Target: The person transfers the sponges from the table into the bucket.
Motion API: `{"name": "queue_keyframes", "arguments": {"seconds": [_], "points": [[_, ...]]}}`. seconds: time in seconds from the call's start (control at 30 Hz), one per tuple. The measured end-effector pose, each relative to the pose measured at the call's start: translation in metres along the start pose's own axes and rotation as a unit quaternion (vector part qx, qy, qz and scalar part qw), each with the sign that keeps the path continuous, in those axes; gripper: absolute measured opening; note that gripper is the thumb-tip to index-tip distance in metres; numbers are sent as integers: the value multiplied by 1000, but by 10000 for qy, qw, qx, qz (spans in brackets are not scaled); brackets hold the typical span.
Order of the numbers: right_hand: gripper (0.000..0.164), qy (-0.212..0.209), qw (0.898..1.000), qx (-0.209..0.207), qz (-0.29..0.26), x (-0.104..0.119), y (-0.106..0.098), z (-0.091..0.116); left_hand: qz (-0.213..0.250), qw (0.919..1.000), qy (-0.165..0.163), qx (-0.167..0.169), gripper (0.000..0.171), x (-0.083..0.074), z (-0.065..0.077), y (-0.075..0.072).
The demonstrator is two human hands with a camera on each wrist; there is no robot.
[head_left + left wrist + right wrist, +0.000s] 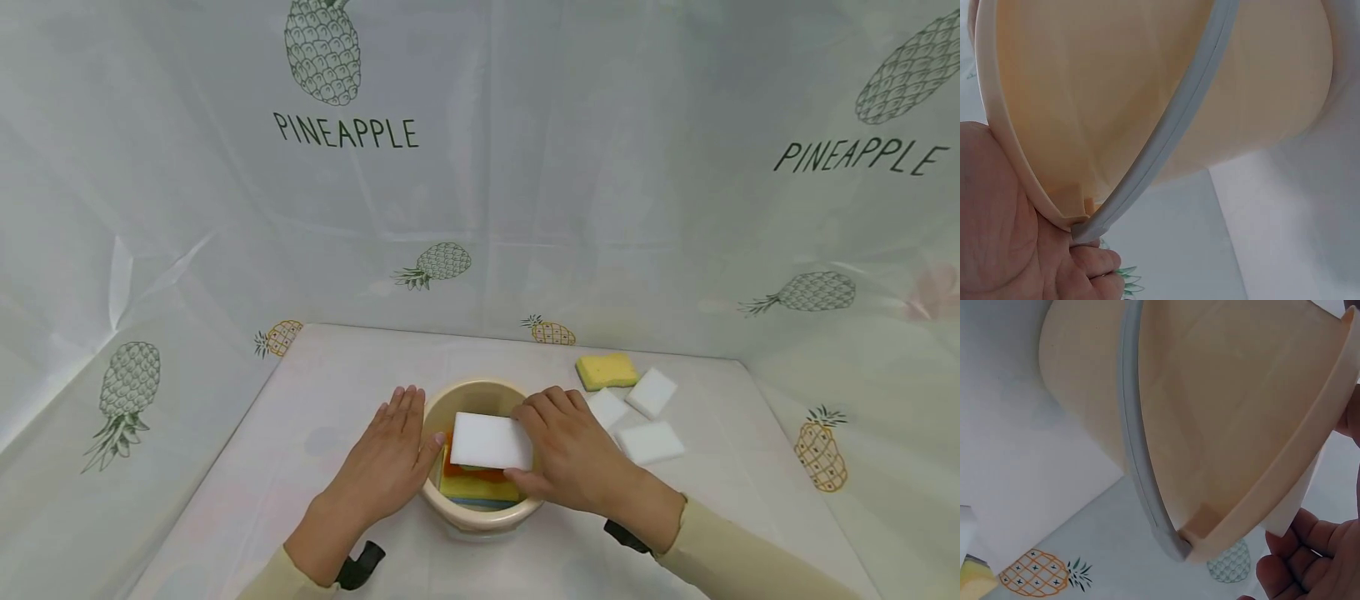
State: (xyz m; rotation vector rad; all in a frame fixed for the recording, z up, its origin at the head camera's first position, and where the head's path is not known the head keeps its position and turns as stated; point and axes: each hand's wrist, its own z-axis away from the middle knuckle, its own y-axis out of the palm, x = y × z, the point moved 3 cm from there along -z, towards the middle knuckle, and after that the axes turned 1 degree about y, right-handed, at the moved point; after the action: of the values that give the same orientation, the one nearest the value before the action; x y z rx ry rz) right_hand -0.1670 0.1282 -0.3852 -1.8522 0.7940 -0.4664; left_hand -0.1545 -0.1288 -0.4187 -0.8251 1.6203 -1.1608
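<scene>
A cream bucket [480, 522] with a grey handle [1166, 125] stands at the middle of the table. Inside it lie yellow, orange and blue sponges [480, 487]. My right hand [573, 454] holds a white sponge block [491, 442] over the bucket's mouth, thumb on the near edge and fingers on the far one. In the right wrist view, a corner of that block shows past the rim beside the fingertips. My left hand [390, 462] rests against the bucket's left rim, its fingers straight and the thumb at the rim.
Right of the bucket lie several white sponge blocks [651, 442] and a yellow sponge [606, 371]. The white table [337, 367] is backed by a pineapple-print sheet [600, 208] that also hangs at both sides.
</scene>
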Motion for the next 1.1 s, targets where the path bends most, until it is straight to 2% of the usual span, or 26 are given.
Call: {"name": "queue_keyframes", "arguments": {"seconds": [0.3, 1.1], "points": [[61, -33, 9997, 229, 19, 3, 8, 1, 20, 10000, -71, 29, 75, 0, 0, -1], [63, -86, 9990, 360, 236, -3, 13, -5, 136, 9999, -46, -1, 76, 0, 0, 1]]}}
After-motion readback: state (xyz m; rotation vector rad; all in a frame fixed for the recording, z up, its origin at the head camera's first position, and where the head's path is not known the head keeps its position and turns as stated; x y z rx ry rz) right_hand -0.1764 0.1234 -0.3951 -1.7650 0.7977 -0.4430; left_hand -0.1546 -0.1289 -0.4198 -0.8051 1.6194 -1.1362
